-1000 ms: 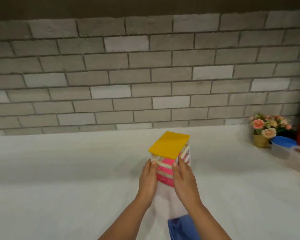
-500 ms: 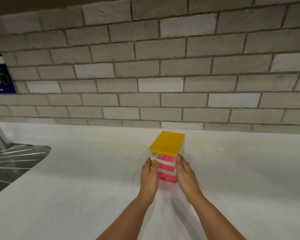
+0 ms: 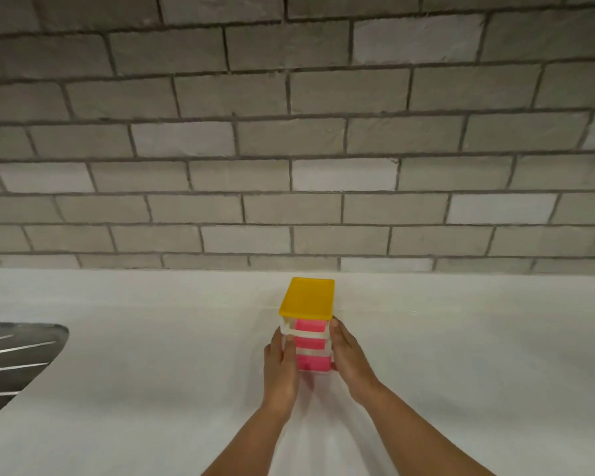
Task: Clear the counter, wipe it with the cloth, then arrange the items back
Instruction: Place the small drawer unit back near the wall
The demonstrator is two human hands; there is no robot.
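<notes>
A small drawer unit [image 3: 309, 324] with a yellow top, clear frame and pink drawers stands upright on the white counter [image 3: 461, 355], a short way in front of the brick wall. My left hand [image 3: 280, 365] holds its left side with the thumb across the front frame. My right hand [image 3: 349, 359] holds its right side, fingers wrapped behind it. Whether the unit's base touches the counter is hard to tell. No cloth is in view.
A steel sink drainboard [image 3: 11, 355] with ridges lies at the left edge. The grey brick wall [image 3: 289, 149] runs along the back of the counter.
The view swung left: the flower pot, containers and blue cloth left the frame and the sink came in. Both hands carried the drawer unit along and it now sits straighter.
</notes>
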